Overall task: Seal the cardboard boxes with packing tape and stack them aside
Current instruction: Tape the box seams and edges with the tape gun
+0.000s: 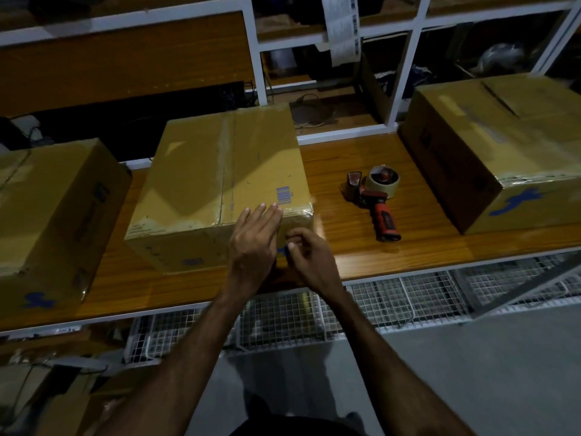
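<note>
A cardboard box [207, 171] with clear tape along its top seam stands in the middle of the wooden shelf [339, 234]. My left hand [254, 240] lies flat, fingers straight, against the box's near right face and top edge. My right hand [311, 259] is beside it, fingertips curled and pressing on the tape at the box's near right corner. A red-handled tape dispenser [375, 199] with a tape roll lies on the shelf to the right of the box, apart from both hands.
A second cardboard box [53, 215] stands at the left and a third cardboard box [503, 146] at the right of the shelf. White wire baskets [393, 300] hang under the shelf. A white rack frame [254, 58] rises behind.
</note>
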